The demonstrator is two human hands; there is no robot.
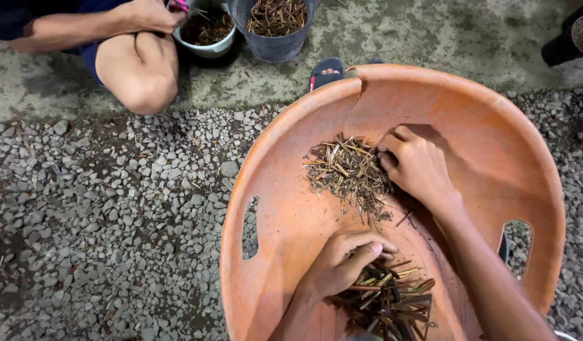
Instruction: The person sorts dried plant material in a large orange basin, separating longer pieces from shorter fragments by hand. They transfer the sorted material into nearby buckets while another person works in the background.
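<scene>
Left hand [342, 262] low in orange tub [493, 126], fingers curled over dark stick pile [389, 303], touching it; firm hold not discernible. Right hand [418, 165] higher in tub, fingers bent, tips against edge of chopped twig heap [349, 172]; nothing clearly gripped. Tub on gravel [114, 208]. Beyond, on concrete: another person's knee [143, 76], white bowl [209, 35], dark bucket [275, 28] of twigs.

One camera only, worn on the head, looks almost straight down from close above the person's own hands. The left hand [342, 265] sits low in the frame, the right hand [418, 167] just above it near the middle. Beyond the hands the view faces forward, taking in gravel to their left and a concrete strip at the top edge.
</scene>
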